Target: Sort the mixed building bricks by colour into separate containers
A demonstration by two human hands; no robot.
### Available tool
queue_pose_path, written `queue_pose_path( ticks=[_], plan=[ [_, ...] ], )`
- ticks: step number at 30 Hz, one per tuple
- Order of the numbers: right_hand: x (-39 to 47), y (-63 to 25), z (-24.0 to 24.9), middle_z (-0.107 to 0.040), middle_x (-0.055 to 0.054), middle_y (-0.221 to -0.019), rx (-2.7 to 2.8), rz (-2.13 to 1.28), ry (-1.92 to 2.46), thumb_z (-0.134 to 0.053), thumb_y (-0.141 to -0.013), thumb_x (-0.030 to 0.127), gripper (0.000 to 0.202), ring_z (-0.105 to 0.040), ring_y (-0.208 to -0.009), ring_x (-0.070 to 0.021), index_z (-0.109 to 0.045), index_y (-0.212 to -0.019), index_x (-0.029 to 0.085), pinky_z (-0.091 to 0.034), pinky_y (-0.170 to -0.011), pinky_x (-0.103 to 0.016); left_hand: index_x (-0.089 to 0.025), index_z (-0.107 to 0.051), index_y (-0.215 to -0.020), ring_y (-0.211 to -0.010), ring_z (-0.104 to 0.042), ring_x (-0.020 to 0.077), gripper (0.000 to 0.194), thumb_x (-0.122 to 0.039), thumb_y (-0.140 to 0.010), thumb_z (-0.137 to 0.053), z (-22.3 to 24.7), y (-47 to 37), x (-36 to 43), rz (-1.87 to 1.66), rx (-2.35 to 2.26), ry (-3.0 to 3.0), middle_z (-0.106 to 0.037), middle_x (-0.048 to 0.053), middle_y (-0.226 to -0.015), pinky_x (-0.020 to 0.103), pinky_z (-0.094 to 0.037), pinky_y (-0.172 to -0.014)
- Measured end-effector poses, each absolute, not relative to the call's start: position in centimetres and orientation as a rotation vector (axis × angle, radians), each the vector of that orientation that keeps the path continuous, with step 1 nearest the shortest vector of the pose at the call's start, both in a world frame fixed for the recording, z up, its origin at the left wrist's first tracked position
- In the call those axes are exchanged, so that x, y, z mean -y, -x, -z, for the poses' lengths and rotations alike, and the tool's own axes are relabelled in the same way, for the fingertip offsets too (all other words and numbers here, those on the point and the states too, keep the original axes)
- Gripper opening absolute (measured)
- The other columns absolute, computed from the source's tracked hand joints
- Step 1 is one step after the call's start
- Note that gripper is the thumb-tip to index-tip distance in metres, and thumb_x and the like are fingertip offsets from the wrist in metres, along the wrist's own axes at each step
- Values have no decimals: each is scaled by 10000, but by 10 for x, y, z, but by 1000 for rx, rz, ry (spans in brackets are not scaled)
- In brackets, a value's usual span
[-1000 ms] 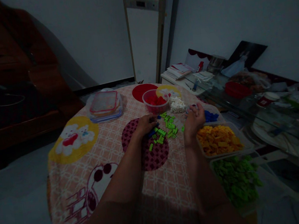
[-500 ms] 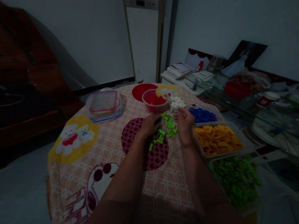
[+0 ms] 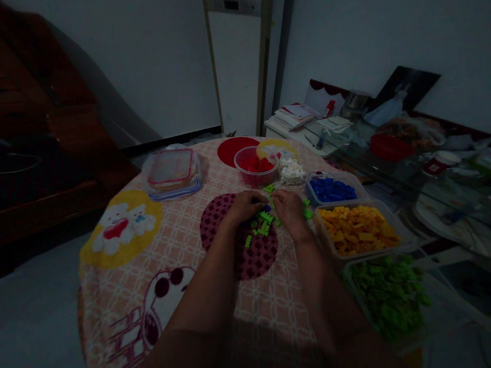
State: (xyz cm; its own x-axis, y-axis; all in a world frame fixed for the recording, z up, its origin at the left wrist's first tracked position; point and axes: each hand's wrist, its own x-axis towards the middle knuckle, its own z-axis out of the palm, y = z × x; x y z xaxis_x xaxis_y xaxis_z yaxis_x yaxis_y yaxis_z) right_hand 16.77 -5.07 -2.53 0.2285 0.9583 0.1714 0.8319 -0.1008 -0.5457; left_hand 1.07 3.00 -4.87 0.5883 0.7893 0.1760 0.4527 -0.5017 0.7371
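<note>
Landmark on my feed: red bowl. Left to right.

Boxes with lids: left of the bowl, well out of the hands' way; I read that as parked.

Left hand: nearer me than the bowl, slightly left, curled low with a bit of blue block at its fingertips. Probably steadying it, but the grip is hidden; can't tell if it's clamped.

Loose green bricks: on the near side of the bowl, most of them between and below the hands. I'd guess spread out so single ones pick easily.

White pile: just right of the bowl.

Right hand: near-right of the bowl, fingers drawn in narrow; can't tell if a brick is pinched.

Blue tub, yellow tub, green tub: a row from right of the bowl toward me, one colour each, I assume for right-arm reach.

Delta vs half a second ago: right hand moved left and nearer me, off the white pile's edge. Greens show on its right now; uncovered or pushed, can't say. Left hand about the same.
</note>
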Motion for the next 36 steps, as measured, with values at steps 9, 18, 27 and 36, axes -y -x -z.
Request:
queue_pose_path(
  ticks=[9, 18, 27, 36],
  plan=[
    [61, -150, 12, -756, -109, -1131, 2057, -190, 2233, -461, -1024, 261, 317, -695, -1105, -239, -711, -1219, 255, -489, -911, -310, -187, -783, -1080, -1014, -728, 223, 312, -139, -781, -708, 56, -5, -37, -758, -1060, -2140, -784, 60, -1110, 341, -542, -992],
    [60, -153, 16, -753, -91, -1142, 2095, -192, 2211, -507, -1001, 264, 271, -690, -1131, -235, -700, -1192, 264, -494, -917, -315, -193, -784, -1064, -1008, -727, 223, 300, -167, -778, -693, 55, -5, -38, -729, -1061, -2179, -789, 50, -1106, 346, -547, -982],
    [46, -164, 36, -749, -30, -833, 1519, -390, 1869, -655, -822, 238, 70, -703, -820, -184, -697, -868, 206, -523, -760, -274, -194, -784, -1039, -988, -729, 222, 293, -132, -766, -696, 57, -5, -38, -760, -1047, -2159, -793, 54, -1085, 351, -553, -962],
    [37, -195, 31, -687, -6, -771, 477, -358, 1288, -561, -827, 297, 363, -672, -604, -147, -592, -1162, 160, -554, -540, -240, -190, -785, -1043, -931, -736, 209, 280, -144, -782, -692, 69, -6, -40, -805, -1032, -2035, -795, 50, -980, 349, -563, -941]
  ],
)
